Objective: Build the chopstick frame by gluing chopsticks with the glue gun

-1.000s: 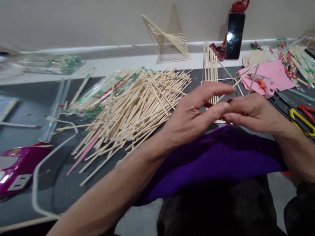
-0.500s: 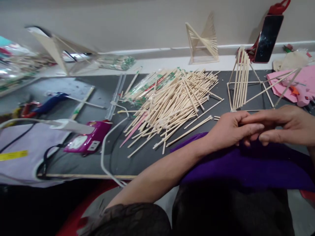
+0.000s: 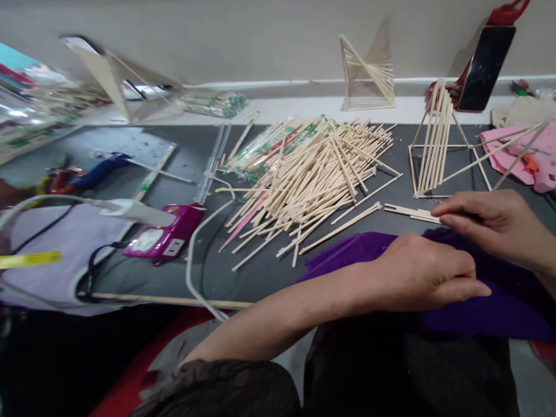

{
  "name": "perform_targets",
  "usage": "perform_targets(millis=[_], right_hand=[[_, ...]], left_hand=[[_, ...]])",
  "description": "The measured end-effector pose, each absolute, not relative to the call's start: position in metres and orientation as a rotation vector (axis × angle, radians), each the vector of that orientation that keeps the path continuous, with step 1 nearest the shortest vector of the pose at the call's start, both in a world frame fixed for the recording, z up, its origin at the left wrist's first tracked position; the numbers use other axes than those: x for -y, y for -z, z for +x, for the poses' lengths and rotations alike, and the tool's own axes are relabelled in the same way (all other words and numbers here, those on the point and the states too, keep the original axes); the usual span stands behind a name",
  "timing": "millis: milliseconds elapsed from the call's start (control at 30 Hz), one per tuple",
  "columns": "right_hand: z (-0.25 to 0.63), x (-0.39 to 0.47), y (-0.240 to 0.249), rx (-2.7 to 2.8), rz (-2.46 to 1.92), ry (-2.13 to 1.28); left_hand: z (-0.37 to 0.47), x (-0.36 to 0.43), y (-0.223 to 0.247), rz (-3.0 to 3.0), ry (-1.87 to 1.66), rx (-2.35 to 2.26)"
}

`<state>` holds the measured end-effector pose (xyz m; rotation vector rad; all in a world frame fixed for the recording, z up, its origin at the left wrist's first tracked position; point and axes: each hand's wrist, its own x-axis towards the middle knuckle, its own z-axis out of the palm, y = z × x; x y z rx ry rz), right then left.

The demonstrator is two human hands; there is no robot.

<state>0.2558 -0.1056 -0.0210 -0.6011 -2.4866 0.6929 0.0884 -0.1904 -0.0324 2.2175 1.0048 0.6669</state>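
The left hand (image 3: 428, 273) is held curled over the purple cloth (image 3: 347, 252) (its inside is hidden). Apart from it, the right hand (image 3: 499, 223) is placed at the ends of a few loose sticks (image 3: 417, 214); whether they are gripped cannot be told. These are laid on the worktop (image 3: 256, 284), in front of the stick frame (image 3: 434, 139).

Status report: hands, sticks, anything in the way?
Right hand at end of short sticks. Left hand curled over purple cloth. Stick frame standing just beyond.
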Motion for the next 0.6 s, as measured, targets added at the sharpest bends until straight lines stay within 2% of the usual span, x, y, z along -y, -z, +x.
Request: perform_targets(millis=[167,367,500,600], right_hand=[[0.247,0.11,0.039,2.582,-0.302,-0.666],[0.241,0.121,0.049,2.612,-0.163,-0.641],[0.234,0.131,0.053,2.793,-0.158,-0.348],[0.232,0.131,0.056,2.907,-0.165,-0.321]], left_hand=[[0.083,0.199,0.03,2.354,-0.842,-1.048],[0.07,0.208,0.03,2.466,-0.829,-0.962],[0.036,0.211,0.011,2.351,-0.935,-1.279],[0.006,0.218,-0.004,2.155,-1.081,-1.723]])
